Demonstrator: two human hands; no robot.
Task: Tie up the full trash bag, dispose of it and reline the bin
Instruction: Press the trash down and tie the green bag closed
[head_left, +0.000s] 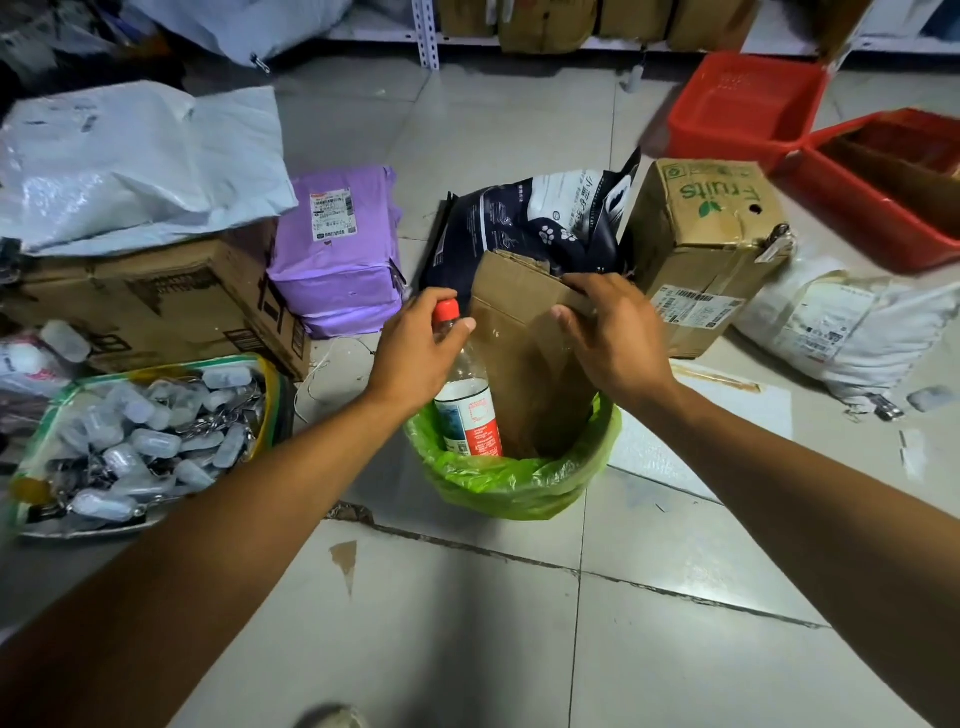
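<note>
A small bin lined with a green trash bag (514, 480) stands on the tiled floor in the middle of the head view. A clear plastic bottle (467, 410) with a red cap and red-and-white label sticks up out of it. My left hand (418, 348) grips the bottle's neck just under the cap. Beside the bottle a tall flattened piece of brown cardboard (524, 364) stands in the bag. My right hand (608, 332) holds its upper right edge. The bin's own wall is hidden by the folded-over bag.
A dark pet-food bag (535, 218) and a "Fruits" carton (706, 234) stand right behind the bin. A purple parcel (337, 249) and brown boxes (156, 306) lie left, a tray of small plastic items (140, 441) front left, red crates (779, 109) and a white sack (841, 322) right.
</note>
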